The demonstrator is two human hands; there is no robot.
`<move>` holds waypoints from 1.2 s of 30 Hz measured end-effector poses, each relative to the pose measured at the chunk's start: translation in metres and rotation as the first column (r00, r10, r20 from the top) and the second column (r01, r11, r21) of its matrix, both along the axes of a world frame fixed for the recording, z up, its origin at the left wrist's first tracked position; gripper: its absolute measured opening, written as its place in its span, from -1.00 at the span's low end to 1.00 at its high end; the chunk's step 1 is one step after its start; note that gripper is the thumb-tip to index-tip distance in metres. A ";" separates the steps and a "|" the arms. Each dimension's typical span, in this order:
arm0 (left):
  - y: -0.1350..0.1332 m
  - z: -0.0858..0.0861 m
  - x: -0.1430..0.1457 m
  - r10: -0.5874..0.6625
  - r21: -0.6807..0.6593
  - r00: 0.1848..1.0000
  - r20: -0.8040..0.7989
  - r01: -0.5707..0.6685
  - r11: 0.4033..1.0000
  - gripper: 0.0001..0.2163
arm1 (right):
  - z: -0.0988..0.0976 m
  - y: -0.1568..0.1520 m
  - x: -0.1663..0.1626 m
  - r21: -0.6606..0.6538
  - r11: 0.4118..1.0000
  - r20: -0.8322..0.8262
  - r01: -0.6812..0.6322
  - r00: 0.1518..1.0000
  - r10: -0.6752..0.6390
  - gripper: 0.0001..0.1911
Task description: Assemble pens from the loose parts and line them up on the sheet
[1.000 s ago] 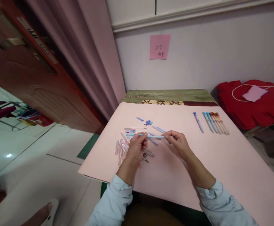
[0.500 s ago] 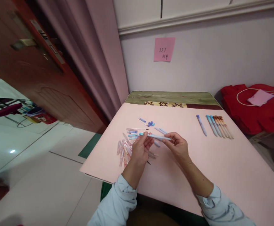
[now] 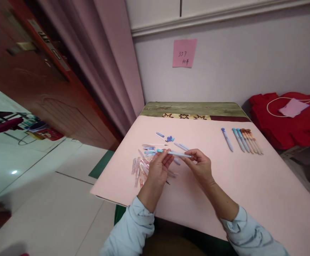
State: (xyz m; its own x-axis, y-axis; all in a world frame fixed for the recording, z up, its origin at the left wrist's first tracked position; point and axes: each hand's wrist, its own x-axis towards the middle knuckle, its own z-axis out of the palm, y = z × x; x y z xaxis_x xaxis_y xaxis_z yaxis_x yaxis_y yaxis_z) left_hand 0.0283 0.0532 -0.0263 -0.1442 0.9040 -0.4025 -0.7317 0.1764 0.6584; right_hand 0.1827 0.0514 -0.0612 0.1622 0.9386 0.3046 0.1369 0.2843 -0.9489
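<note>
A light blue pen (image 3: pixel 178 154) with a bright blue top lies level between my two hands, above the table. My left hand (image 3: pixel 158 167) pinches it close to the blue top. At the other end, the fingertips of my right hand (image 3: pixel 199 164) are closed on the tip. Beneath and left of my left hand spreads a pile of pink and clear pen parts (image 3: pixel 139 170). Several blue pen parts (image 3: pixel 149 152) lie just beyond it. Small dark blue caps (image 3: pixel 170 138) sit in a cluster behind the hands, near pale blue barrels (image 3: pixel 181 146).
On the right of the pink-covered table (image 3: pixel 250 199) several blue and brown-topped pens (image 3: pixel 246 141) lie in a row, with one blue-topped pen (image 3: pixel 227 140) apart. Red cloth (image 3: pixel 272 124) is beyond the right edge. A wooden door (image 3: pixel 50 96) stands at left.
The pen has rolled slightly between my fingers, and both hands keep their grip on it. The whole view has shifted a little.
</note>
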 end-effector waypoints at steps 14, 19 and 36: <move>-0.006 -0.003 0.009 0.022 -0.004 0.997 -0.068 -0.023 1.000 -0.79 | -0.003 -0.002 0.002 -0.130 0.991 0.227 -0.020 0.973 0.049 -0.53; -0.003 -0.008 0.004 0.024 -0.007 0.998 -0.066 -0.025 1.000 -0.77 | -0.003 -0.001 -0.001 -0.083 0.995 0.218 -0.055 0.973 0.072 -0.66; -0.001 0.000 -0.005 -0.115 -0.002 0.993 -0.008 0.115 0.993 -0.78 | 0.010 -0.009 -0.006 0.022 1.000 0.191 -0.007 0.982 0.002 -0.75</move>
State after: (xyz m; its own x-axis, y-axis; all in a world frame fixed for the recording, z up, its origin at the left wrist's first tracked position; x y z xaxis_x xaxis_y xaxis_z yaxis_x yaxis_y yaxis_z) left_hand 0.0236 0.0519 -0.0264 -0.0423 0.9142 -0.4029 -0.7012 0.2601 0.6639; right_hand 0.1771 0.0419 -0.0511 0.0948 0.9316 0.3509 0.3140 0.3065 -0.8986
